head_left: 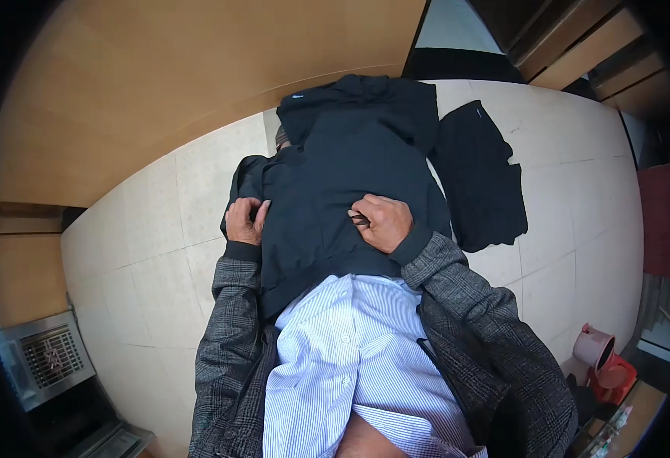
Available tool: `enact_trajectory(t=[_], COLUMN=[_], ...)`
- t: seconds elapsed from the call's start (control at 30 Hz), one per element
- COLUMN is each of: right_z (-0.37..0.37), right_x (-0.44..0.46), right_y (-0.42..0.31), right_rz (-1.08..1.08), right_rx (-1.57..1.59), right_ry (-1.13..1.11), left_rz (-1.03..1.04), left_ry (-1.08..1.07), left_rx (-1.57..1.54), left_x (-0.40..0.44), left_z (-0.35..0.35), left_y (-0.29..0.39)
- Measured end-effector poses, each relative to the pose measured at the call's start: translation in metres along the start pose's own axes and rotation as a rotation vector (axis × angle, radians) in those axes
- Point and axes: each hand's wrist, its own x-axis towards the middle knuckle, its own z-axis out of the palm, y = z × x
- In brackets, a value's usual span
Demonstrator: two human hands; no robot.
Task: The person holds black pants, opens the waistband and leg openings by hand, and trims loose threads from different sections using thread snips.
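Observation:
A large black garment [335,172] lies spread in front of me, its near edge reaching my lap. At its left side my left hand [245,221] is closed on a bunched fold of the cloth, thumb toward the middle. My right hand [383,221] rests on the middle of the garment with its fingers curled in. Something small and dark shows between those fingers; whether it is a tool or pinched cloth, I cannot make out. Another folded black garment [481,179] with a small light label lies just to the right.
Pale floor tiles [159,267] surround the garments. Wooden panels [197,76] stand at the far left. A pink bucket [593,347] and a red plastic container [617,378] are at the lower right. At the left is a metal grille [54,357].

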Motion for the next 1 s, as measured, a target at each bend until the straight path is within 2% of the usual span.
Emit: enact_trajectory(t=[0.37,0.57,0.77,1.0], right_z=[0.000,-0.007,-0.001,0.047], right_x=[-0.007,-0.007,0.005,0.042], right_y=[0.011,0.009,0.012,0.010], right_rz=[0.038,0.019,-0.064,-0.093], right_rx=[-0.016,-0.030,0.028,0.101], right_ry=[0.033,0.045,-0.049,-0.144], left_rz=[0.064,0.163,-0.024,-0.012], left_ry=[0.041,0.188,0.202,0.241], left_rx=[-0.022,0.046,0.040,0.105], left_x=[0.011,0.018,0.005,-0.003], left_z=[0.010,-0.012,-0.019,-0.015], left_y=[0.002,0.020,0.022,-0.035])
